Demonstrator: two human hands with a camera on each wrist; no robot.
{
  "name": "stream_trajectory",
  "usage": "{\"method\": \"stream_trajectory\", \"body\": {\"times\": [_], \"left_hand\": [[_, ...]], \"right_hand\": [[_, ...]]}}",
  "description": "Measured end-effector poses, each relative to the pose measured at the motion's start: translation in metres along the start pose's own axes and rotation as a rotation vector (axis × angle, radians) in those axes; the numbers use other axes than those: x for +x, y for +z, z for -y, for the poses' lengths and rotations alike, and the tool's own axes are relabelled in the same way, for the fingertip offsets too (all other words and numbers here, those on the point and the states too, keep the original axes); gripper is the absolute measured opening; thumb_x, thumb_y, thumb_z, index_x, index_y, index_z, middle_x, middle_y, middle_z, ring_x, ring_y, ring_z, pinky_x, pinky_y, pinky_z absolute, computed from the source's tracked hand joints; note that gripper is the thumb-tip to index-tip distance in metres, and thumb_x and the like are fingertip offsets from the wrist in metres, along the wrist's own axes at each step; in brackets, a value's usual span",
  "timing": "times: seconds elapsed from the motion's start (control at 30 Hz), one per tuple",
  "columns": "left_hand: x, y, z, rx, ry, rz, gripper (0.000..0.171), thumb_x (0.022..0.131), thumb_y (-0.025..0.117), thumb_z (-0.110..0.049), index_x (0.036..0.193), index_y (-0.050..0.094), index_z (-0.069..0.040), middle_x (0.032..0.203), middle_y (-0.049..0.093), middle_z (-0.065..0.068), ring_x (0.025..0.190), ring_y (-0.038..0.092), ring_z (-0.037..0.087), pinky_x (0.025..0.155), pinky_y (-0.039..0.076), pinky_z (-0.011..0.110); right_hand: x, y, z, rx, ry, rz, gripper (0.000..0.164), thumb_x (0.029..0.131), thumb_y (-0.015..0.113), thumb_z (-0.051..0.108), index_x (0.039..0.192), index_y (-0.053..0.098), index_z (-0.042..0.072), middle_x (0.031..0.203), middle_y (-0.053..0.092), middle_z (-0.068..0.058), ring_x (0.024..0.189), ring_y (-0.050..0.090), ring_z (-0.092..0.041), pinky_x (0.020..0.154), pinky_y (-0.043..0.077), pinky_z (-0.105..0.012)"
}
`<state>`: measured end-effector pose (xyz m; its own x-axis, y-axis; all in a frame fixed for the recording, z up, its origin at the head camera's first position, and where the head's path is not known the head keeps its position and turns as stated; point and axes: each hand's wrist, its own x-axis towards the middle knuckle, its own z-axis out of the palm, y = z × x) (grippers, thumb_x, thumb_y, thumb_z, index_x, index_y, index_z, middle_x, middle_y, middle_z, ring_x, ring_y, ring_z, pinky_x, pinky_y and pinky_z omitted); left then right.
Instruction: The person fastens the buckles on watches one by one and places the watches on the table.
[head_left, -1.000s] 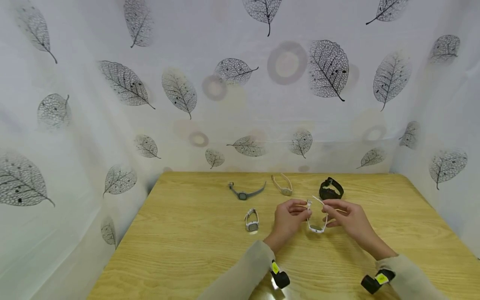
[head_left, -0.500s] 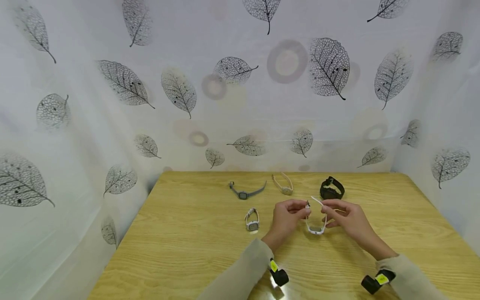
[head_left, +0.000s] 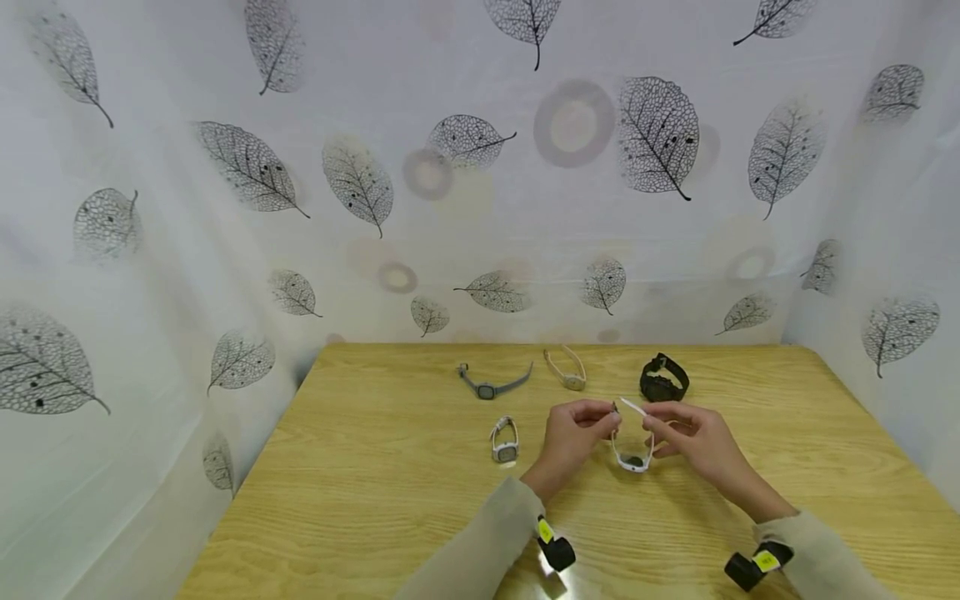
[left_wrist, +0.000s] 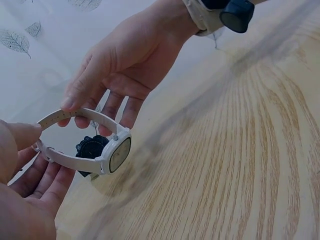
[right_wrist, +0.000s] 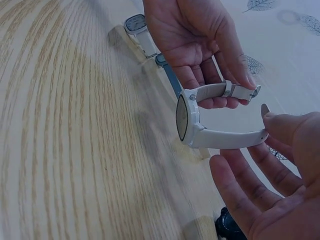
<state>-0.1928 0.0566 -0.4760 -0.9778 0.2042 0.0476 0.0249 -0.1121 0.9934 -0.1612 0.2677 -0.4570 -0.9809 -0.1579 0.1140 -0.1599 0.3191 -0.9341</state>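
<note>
A white wristwatch (head_left: 633,466) is held in the air between both hands, its dial hanging lowest in the head view. My left hand (head_left: 573,436) pinches the buckle end of the strap between thumb and fingers; the metal buckle (right_wrist: 255,92) shows in the right wrist view. With its thumb and fingers, my right hand (head_left: 694,437) pinches the other strap half (right_wrist: 232,139), the one with holes. The tip of that half sticks out past the right thumb. Between the two strap ends a gap shows in the right wrist view.
Behind the hands lies a black watch (head_left: 663,379) on the wooden table (head_left: 360,500). A thin-strapped pinkish watch (head_left: 574,382) and a grey watch (head_left: 486,391) lie at the back. Left of my hands is another white watch (head_left: 506,451). A leaf-print curtain (head_left: 495,217) encloses the table.
The free strap tip in my right hand has dipped a little toward the buckle end. The watch has tilted slightly, and my left hand has shifted a little to the left.
</note>
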Motion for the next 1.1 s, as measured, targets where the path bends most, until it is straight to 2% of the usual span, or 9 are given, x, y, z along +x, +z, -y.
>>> {"method": "stream_trajectory", "body": {"times": [0.17,0.3,0.53,0.67,0.9,1.1], "left_hand": [[0.001,-0.003,-0.001,-0.018,-0.012,0.002,0.021,0.091,0.08,-0.011,0.108,0.077,0.002,0.089,0.077,0.003,0.077,0.071,0.011,0.081,0.062,0.044],[0.001,-0.006,-0.001,-0.028,-0.011,0.014,0.017,0.09,0.08,-0.01,0.105,0.079,-0.001,0.091,0.077,0.003,0.077,0.071,0.011,0.078,0.063,0.038],[0.001,-0.011,-0.002,-0.02,-0.021,0.05,0.013,0.09,0.08,-0.008,0.102,0.079,-0.003,0.09,0.077,0.003,0.077,0.071,0.012,0.081,0.062,0.042],[0.001,-0.013,-0.001,-0.017,-0.006,0.083,0.013,0.09,0.079,-0.006,0.103,0.079,-0.003,0.092,0.077,0.003,0.076,0.071,0.01,0.075,0.062,0.03],[0.001,-0.013,-0.001,0.037,0.002,0.103,0.012,0.089,0.081,-0.007,0.1,0.08,-0.004,0.093,0.077,0.004,0.075,0.07,0.008,0.075,0.062,0.03],[0.0,-0.01,-0.003,0.107,0.0,0.107,0.011,0.088,0.083,-0.011,0.097,0.08,-0.005,0.09,0.077,-0.001,0.077,0.068,0.005,0.071,0.058,0.022]], "right_hand": [[0.0,0.0,-0.001,-0.014,-0.007,0.009,0.037,0.103,0.066,0.019,0.131,0.064,-0.005,0.107,0.069,-0.026,0.083,0.073,-0.024,0.069,0.064,-0.04],[0.0,0.0,0.001,-0.019,0.0,0.028,0.037,0.102,0.066,0.019,0.13,0.064,-0.005,0.107,0.068,-0.027,0.085,0.074,-0.024,0.07,0.063,-0.04],[0.0,-0.001,0.002,-0.018,-0.021,0.081,0.035,0.103,0.066,0.017,0.129,0.065,-0.006,0.108,0.068,-0.027,0.087,0.073,-0.024,0.072,0.063,-0.042],[0.0,-0.001,0.002,-0.02,-0.032,0.1,0.035,0.103,0.066,0.017,0.128,0.065,-0.007,0.109,0.068,-0.027,0.088,0.073,-0.024,0.072,0.063,-0.042],[0.003,0.001,0.003,-0.039,-0.061,0.123,0.029,0.102,0.066,0.016,0.124,0.069,-0.004,0.11,0.069,-0.026,0.087,0.072,-0.024,0.07,0.063,-0.043],[0.006,0.005,0.004,-0.048,-0.082,0.135,0.026,0.102,0.067,0.017,0.122,0.072,0.002,0.114,0.071,-0.022,0.088,0.072,-0.025,0.07,0.063,-0.043]]}}
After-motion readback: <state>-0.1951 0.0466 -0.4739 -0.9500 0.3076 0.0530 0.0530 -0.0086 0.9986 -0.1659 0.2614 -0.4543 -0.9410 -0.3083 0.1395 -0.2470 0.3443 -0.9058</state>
